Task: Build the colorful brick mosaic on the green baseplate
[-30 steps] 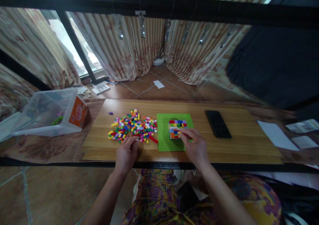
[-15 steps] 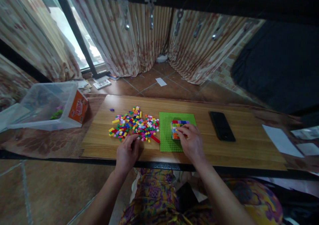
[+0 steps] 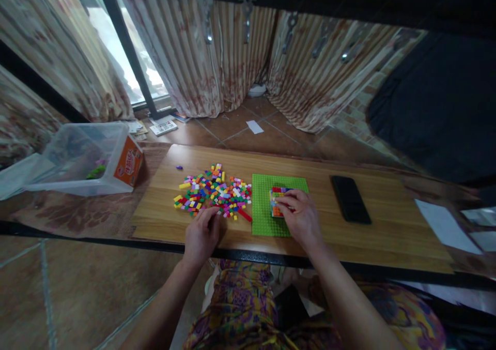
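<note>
A low block of multicoloured toy bricks [image 3: 276, 197] stands on a green studded baseplate [image 3: 262, 223]. My right hand [image 3: 303, 218] reaches over the block from the right, its fingers drawn together and touching the top. Whatever they pinch is hidden, as is the block's right side. To the left of the baseplate spreads a pile of small loose toy bricks [image 3: 217, 191] in many colours. At the pile's near edge rests my left hand [image 3: 202, 234], thumb and fingers closed together; anything between them is too small to make out. A long red brick [image 3: 244, 215] lies beside the baseplate.
The wooden board [image 3: 248, 161] carries a black phone [image 3: 351, 199] on the right and a small purple piece [image 3: 179, 167] at the far left. A clear plastic box [image 3: 83, 184] with an orange label stands left of the board. White paper [image 3: 445, 225] lies at the right.
The view has shifted slightly, moving the whole scene a little to the right. My right fingers are bunched lower over the brick block. The left hand stays by the pile.
</note>
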`<state>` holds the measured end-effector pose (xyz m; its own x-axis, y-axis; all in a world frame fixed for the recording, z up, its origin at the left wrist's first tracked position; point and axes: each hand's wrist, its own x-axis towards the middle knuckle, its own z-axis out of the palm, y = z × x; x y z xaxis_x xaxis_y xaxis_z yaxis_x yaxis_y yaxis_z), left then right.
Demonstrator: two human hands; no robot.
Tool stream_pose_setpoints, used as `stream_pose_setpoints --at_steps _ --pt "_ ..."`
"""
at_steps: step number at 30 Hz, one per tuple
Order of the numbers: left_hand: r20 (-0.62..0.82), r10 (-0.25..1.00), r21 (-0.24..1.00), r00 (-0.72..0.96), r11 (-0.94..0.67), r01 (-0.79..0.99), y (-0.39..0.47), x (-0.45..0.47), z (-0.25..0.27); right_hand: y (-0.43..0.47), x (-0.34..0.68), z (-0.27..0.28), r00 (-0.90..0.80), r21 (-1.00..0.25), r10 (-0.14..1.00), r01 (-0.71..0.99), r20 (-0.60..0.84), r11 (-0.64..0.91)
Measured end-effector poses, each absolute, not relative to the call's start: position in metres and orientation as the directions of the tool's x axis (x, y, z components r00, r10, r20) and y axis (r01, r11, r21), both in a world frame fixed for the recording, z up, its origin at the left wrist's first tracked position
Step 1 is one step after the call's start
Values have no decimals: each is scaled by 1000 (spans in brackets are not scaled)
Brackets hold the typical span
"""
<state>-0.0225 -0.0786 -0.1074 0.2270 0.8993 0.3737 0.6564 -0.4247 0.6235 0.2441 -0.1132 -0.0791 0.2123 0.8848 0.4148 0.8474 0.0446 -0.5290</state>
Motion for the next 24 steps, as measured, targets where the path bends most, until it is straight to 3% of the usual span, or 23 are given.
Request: stream_pose_setpoints --at_steps 9,20,24 --pt "378 898 631 225 -428 647 -80 -21 -107 -115 242 -82 191 -453 872 891 451 39" --pt "342 912 642 226 -403 652 -80 -21 -107 -126 234 -77 34 -146 875 988 483 42" --pt "351 909 643 226 -410 648 -80 -21 -106 -128 232 -77 -13 -121 891 990 454 76"
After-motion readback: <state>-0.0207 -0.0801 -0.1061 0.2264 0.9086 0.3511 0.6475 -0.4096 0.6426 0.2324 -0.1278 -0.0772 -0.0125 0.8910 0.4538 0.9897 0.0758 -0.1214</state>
